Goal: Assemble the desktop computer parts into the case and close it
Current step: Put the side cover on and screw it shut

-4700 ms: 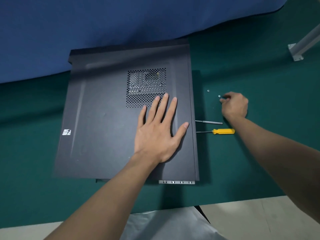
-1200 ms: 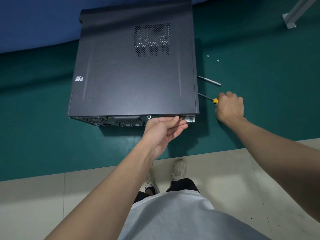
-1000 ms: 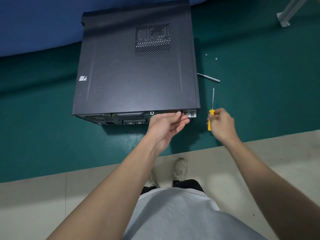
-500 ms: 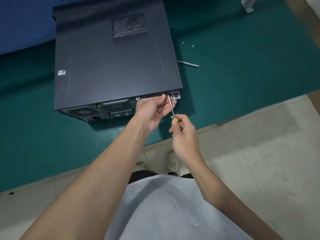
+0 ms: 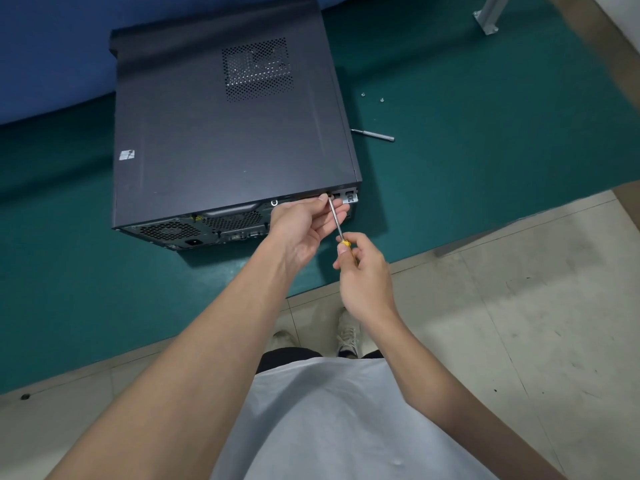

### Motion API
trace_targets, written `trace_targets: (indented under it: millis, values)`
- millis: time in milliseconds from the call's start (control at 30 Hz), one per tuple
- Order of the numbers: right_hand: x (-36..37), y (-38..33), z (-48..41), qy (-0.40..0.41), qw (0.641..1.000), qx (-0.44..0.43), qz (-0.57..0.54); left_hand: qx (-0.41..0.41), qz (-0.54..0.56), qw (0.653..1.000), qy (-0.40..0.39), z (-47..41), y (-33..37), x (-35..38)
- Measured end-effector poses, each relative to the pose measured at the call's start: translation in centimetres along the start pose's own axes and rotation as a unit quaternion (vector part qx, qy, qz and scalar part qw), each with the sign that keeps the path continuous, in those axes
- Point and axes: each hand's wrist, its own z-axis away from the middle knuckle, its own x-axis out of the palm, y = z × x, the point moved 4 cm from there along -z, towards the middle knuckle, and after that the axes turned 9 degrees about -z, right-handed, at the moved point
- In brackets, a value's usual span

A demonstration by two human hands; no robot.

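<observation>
Computer case, seemingly heavy and stiff, lies flat on the green mat, while the right hand pinches the thin screwdriver by its yellow handle and the left hand curls near the tip, where I cannot tell its grip.

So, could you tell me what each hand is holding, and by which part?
The right hand grips the screwdriver by its yellow handle. The left hand sits at its tip by the case; what it pinches, if anything, is hidden.
</observation>
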Motion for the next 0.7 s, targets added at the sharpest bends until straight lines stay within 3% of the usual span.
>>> trace_targets:
  millis: [200,233,300,333,433,500,533,600,700]
  values:
    - [0.4,-0.1,-0.2,0.000,1.000,0.008,0.016,0.003,0.003,1.000,0.000,-0.1,0.0,0.0]
    - [0.4,-0.1,-0.2,-0.004,1.000,0.019,-0.004,0.004,0.003,1.000,0.001,-0.1,0.0,0.0]
    - [0.7,0.2,-0.3,-0.020,0.986,0.081,-0.147,0.006,0.001,1.000,-0.005,-0.1,-0.1,0.0]
    - [0.9,0.4,-0.3,-0.036,0.960,0.123,-0.248,0.008,-0.003,1.000,-0.013,0.0,-0.1,0.0]
    - [1.2,0.2,0.0,-0.108,0.834,0.221,-0.495,0.013,-0.015,0.999,-0.043,0.1,-0.2,0.3]
    - [1.2,0.1,0.1,-0.132,0.774,0.254,-0.565,0.017,-0.011,0.999,-0.041,0.1,-0.2,0.5]
    - [1.2,0.0,0.1,-0.126,0.766,0.261,-0.574,0.019,-0.008,0.999,-0.034,0.0,-0.2,0.6]
    - [1.1,0.1,0.3,-0.084,0.798,0.259,-0.538,0.024,-0.007,1.000,-0.017,0.0,-0.2,0.7]
    - [0.6,0.4,0.3,0.001,0.894,0.223,-0.388,0.034,-0.006,0.999,0.001,-0.1,-0.4,0.7]
